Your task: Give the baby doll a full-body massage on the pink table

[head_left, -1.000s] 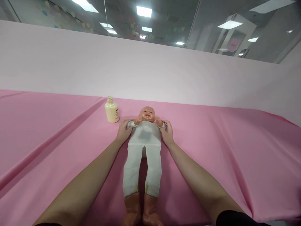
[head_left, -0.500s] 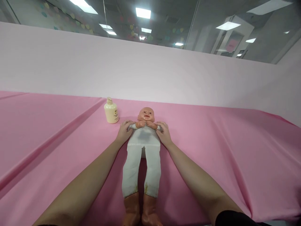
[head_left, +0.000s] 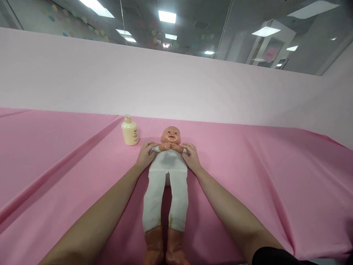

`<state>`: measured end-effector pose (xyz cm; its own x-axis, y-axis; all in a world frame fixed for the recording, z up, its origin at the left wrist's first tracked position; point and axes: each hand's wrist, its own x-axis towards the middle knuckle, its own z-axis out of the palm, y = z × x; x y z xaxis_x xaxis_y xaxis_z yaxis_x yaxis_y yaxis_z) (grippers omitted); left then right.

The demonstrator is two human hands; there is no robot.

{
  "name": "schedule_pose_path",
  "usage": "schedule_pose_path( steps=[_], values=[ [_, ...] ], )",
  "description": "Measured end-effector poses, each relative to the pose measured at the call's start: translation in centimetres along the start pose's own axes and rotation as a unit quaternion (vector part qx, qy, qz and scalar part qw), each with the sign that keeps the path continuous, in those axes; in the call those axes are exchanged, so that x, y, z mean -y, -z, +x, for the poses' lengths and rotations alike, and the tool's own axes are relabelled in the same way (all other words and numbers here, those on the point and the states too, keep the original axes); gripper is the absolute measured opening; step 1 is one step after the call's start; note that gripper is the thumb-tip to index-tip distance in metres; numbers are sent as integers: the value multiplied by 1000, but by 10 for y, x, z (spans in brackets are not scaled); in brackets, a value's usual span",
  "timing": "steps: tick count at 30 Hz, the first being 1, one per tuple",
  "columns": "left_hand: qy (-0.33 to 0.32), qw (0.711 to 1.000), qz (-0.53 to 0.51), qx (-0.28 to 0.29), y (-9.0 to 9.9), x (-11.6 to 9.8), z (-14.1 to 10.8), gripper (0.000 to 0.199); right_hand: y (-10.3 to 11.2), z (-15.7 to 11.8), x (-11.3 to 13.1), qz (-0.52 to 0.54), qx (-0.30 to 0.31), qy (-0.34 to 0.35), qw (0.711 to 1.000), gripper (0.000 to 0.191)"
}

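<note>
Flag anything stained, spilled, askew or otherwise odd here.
On the baby doll, yellow-brown marks at the lower ends of both white legs look like stains against the pale fabric. A grey patch on its front also looks odd; its cause is unclear. The pump bottle stands upright, with no visible spill.

The person's bare hands number two, one left hand (head_left: 145, 155) and one right hand (head_left: 192, 157), at one doll (head_left: 168, 164) that has one head (head_left: 171, 135), two small hands (head_left: 164, 146), two legs (head_left: 153, 202) and two feet (head_left: 153, 243). There is one pump bottle (head_left: 129, 133), one pink cloth (head_left: 231, 162) and one white wall (head_left: 165, 88). More than five ceiling lights (head_left: 167, 17) show, the smallest too faint to count exactly.
</note>
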<state>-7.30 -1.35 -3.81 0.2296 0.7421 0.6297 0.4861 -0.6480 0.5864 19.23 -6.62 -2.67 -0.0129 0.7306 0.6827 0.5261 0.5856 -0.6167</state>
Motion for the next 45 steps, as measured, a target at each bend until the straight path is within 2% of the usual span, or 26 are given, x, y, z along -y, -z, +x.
schedule_pose_path(
  steps=[9,15,20,26,30,35,38,45],
  values=[
    [10,1000,27,9,2,-1,0,48,0,-1,4,-1,4,-4,1000,43],
    [11,999,43,-11,2,-1,0,48,-1,-2,-2,16,-50,-57,997,38],
    [47,998,22,-36,1,4,0,45,-1,-3,-9,65,-89,-112,988,37],
    [134,985,-64,-86,-4,13,0,61,0,-3,-16,130,-138,-159,969,42],
    [151,978,-102,-105,-5,13,0,53,-1,-2,-20,143,-163,-181,959,47],
    [176,976,-81,-96,-3,13,-1,33,-1,-1,-21,138,-147,-164,966,35],
    [189,976,-61,-89,-3,15,-1,29,-3,-1,-23,123,-125,-160,972,33],
    [175,979,-46,-94,-5,22,0,31,-4,-3,-29,77,-81,-173,978,49]
  ],
)
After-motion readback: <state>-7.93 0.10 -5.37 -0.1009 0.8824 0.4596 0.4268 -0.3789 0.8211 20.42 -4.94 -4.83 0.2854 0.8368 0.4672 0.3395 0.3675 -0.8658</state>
